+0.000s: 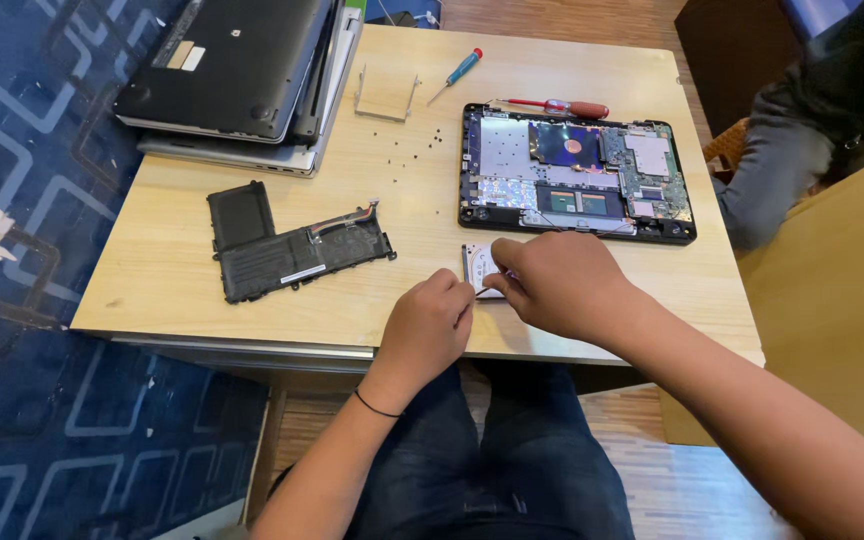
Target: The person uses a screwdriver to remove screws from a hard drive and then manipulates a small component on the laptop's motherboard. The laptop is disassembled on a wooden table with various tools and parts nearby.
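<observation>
my right hand (557,280) is curled over the small silver hard drive (479,266), fingers pinching its edge, and my left hand (430,325) is closed up in a loose fist touching its near side. the drive sits on the front edge of a light wood table (162,260), just below the opened laptop (577,172) with its boards showing. a black battery pack (292,250) with a white strip label lies to the left, loose screws (414,150) scattered above it. blue patterned carpet (32,180) on the left, wood floor under me.
</observation>
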